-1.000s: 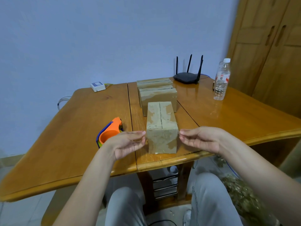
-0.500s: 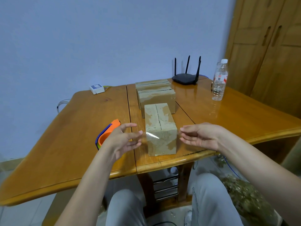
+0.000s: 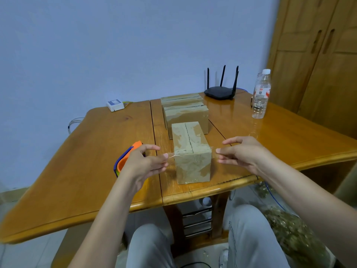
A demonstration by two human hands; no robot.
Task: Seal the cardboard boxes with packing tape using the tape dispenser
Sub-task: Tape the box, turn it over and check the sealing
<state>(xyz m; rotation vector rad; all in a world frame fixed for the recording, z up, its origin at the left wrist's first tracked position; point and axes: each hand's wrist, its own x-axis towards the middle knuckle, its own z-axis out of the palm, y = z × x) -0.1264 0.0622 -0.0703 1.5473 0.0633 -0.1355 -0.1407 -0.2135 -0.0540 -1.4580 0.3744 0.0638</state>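
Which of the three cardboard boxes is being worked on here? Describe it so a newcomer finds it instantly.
On the wooden table, three boxes line up along the middle. It is the nearest box, close to the front edge, between the left hand and right hand. Unlike the others, its seam runs away from the viewer.

A wooden tabletop [image 3: 289, 136] stands against a pale blue wall [image 3: 116, 45]. At its far edge sits a black router [image 3: 220, 92] with upright antennas. To the right of it stands a clear water bottle [image 3: 260, 95] with a white cap. A small white box [image 3: 115, 105] lies at the far left corner. A wooden wardrobe [image 3: 318, 60] fills the right side.
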